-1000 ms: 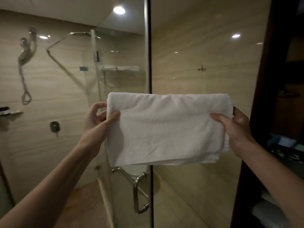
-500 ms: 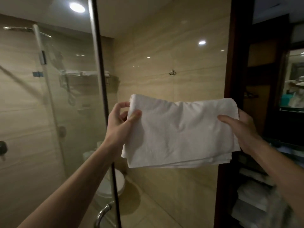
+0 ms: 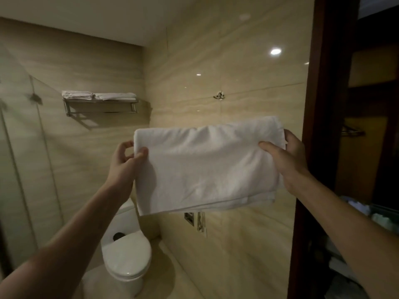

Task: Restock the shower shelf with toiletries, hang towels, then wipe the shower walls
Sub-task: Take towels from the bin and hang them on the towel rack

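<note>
From the head camera we see both our arms stretched out in front of us, holding a folded white towel (image 3: 205, 167) up in the air before the beige tiled wall (image 3: 248, 61). Our left hand (image 3: 125, 162) pinches the towel's upper left edge, thumb on the near face and fingers curled behind it. Our right hand (image 3: 285, 156) grips the upper right edge the same way, thumb laid across the front and fingers wrapped round the back. The towel hangs between the two hands in several layers, its lower edges slightly uneven.

Up on the far wall a metal towel rack (image 3: 101, 106) carries two stacks of folded towels (image 3: 99, 95) side by side. A small metal wall hook (image 3: 219, 96) sits on the tiles above the held towel. Below our left arm stands a white toilet (image 3: 127, 253) with its lid down. A glass shower panel (image 3: 19, 147) lies at the left edge, and a dark wooden door frame (image 3: 319, 104) runs down the right.
</note>
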